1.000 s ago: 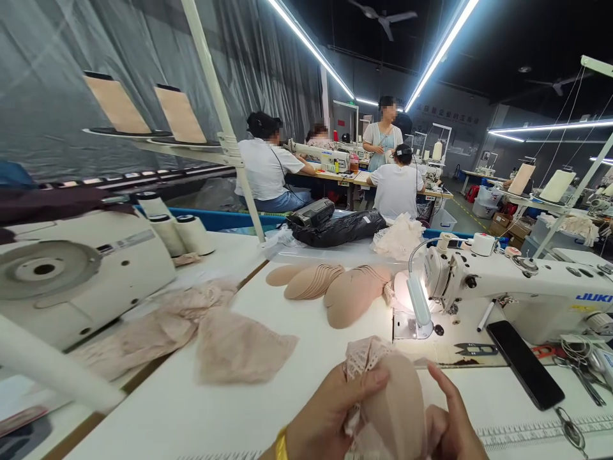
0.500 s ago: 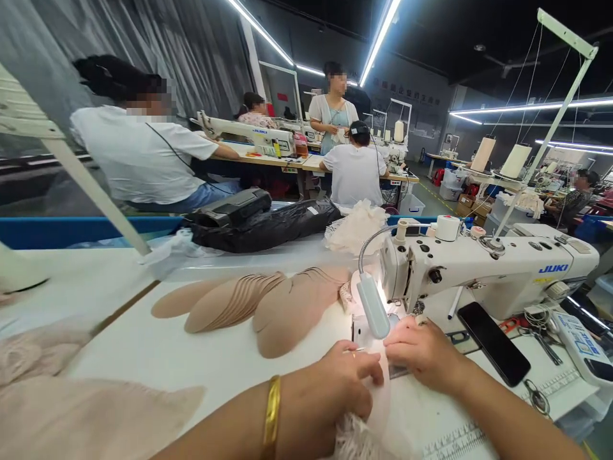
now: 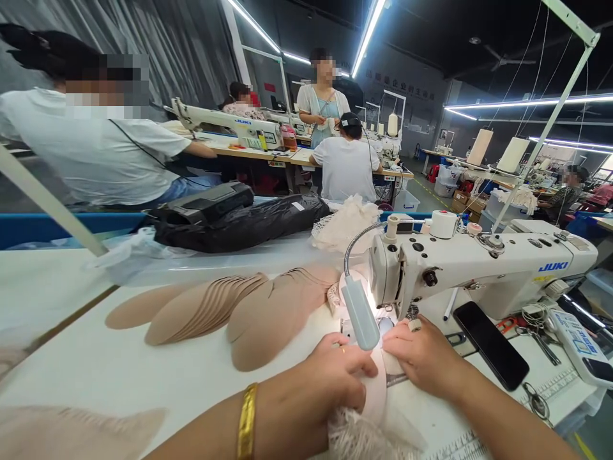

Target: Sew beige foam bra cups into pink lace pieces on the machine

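My left hand, with a gold bracelet on the wrist, rests with bent fingers on a pale pink fabric piece. Fringed lace bunches below its palm. My right hand has its fingers pressed together at the fabric's edge, close to the needle area; the fingertips are partly hidden. Both hands are in front of a white sewing machine. A lit gooseneck lamp hangs over the fabric and hides the needle. Left of the hands lie stacked beige oval cup pieces.
A black phone lies on the machine bed, with scissors and a white control box to its right. Behind are a black plastic bundle and a cream lace heap. Several people sit or stand at other machines.
The view has swung slightly right, so the table and people appear farther left. Both hands stay at the fabric by the machine; my left fingers have shifted a little on it.
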{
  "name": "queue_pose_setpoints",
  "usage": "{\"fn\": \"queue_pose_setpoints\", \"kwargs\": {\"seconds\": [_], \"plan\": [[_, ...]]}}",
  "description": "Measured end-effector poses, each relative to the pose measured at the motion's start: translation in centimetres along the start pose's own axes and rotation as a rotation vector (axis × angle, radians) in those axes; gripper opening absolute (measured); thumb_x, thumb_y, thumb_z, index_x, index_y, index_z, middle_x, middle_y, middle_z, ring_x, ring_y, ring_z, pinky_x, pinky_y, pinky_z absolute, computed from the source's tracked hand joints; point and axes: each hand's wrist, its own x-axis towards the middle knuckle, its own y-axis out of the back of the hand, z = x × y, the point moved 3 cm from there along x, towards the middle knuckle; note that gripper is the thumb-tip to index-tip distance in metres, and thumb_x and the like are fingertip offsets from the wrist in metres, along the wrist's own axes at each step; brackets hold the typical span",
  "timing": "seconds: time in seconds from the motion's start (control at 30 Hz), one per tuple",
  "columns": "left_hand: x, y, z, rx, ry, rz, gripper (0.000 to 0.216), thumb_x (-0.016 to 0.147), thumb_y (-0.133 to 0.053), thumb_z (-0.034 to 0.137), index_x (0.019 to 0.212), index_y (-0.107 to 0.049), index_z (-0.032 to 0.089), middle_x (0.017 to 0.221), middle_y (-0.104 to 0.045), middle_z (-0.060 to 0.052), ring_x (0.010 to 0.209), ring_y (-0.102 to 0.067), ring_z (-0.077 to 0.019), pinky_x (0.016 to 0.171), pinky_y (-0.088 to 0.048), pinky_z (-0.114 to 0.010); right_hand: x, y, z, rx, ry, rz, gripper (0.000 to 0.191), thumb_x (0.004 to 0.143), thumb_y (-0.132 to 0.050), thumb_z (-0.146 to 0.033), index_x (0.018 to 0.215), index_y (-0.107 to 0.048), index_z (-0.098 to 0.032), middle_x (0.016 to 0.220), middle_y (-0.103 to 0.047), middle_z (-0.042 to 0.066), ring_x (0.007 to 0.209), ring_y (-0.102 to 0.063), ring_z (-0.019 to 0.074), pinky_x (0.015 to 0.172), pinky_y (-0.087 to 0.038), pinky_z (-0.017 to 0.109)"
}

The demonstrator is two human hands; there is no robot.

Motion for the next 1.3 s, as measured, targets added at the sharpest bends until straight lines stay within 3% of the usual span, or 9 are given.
{"fn": "queue_pose_setpoints", "kwargs": {"seconds": [0.27,0.5,0.7,0.93,1.07,1.17,1.3], "plan": [[-0.4,-1.7,-2.8,0.001,-0.100,0.098,0.016,0.080,-0.075,0.022,0.065,-0.070,0.025,0.120,-0.078,-0.003,0.095,-0.069,-0.0262,0.104,-0.036,-0.038,0.0,-0.2,0.1,-0.038,-0.030,-0.010,0.028,0.084,-0.054,0.004,0.084,-0.062,-0.023,0.088,-0.074,0.000,0.078,-0.048,0.0209,0.075,-0.035,0.033],[-0.8,-2.0,-2.7,0.034,-0.058,0.093,0.023,0.090,-0.066,0.029,0.068,-0.068,0.025,0.124,-0.075,0.001,0.092,-0.069,-0.0217,0.099,-0.043,-0.039,0.2,0.1,-0.2,-0.014,-0.030,-0.005,0.030,0.078,-0.052,0.006,0.082,-0.061,-0.022,0.079,-0.065,-0.001,0.074,-0.043,0.0205,0.071,-0.035,0.032],[-0.9,-1.9,-2.9,0.042,-0.112,0.193,0.023,0.090,-0.065,0.028,0.068,-0.065,0.025,0.122,-0.076,0.005,0.095,-0.069,-0.0208,0.096,-0.041,-0.037,-0.2,-0.1,-0.1,0.002,-0.043,-0.018,0.032,0.081,-0.052,0.006,0.090,-0.065,-0.023,0.085,-0.068,0.001,0.080,-0.050,0.0215,0.075,-0.039,0.032],[-0.7,-0.4,-2.2,0.067,-0.030,0.129,0.019,0.081,-0.067,0.005,0.073,-0.064,0.022,0.126,-0.078,0.008,0.109,-0.073,-0.0194,0.109,-0.031,-0.038,-0.6,-0.4,0.2,0.042,-0.042,-0.048,0.037,0.086,-0.054,0.006,0.101,-0.067,-0.025,0.094,-0.074,0.003,0.092,-0.062,0.0231,0.085,-0.045,0.033],[-0.4,-0.1,-2.6,0.146,-0.024,0.106,0.025,0.075,-0.066,-0.003,0.071,-0.057,0.020,0.125,-0.080,0.005,0.103,-0.073,-0.0186,0.105,-0.035,-0.037,-0.6,-0.3,0.0,0.052,-0.011,-0.042,0.034,0.090,-0.055,0.004,0.104,-0.068,-0.025,0.098,-0.075,0.004,0.095,-0.065,0.0228,0.090,-0.047,0.034],[-0.1,0.0,-3.1,0.182,-0.056,0.136,0.026,0.073,-0.064,-0.005,0.071,-0.054,0.019,0.118,-0.081,0.006,0.095,-0.073,-0.0175,0.102,-0.035,-0.037,-0.6,-0.2,-0.2,0.061,0.004,-0.048,0.032,0.092,-0.058,0.002,0.105,-0.068,-0.025,0.100,-0.076,0.004,0.095,-0.066,0.0223,0.087,-0.048,0.033],[0.2,0.1,-3.2,0.235,-0.105,0.160,0.027,0.069,-0.059,-0.006,0.069,-0.049,0.019,0.091,-0.077,0.008,0.082,-0.069,-0.0173,0.096,-0.033,-0.037,-0.5,0.0,-0.4,0.092,0.023,-0.036,0.028,0.094,-0.061,0.000,0.105,-0.067,-0.026,0.101,-0.076,0.004,0.092,-0.066,0.0213,0.080,-0.047,0.031]]}}
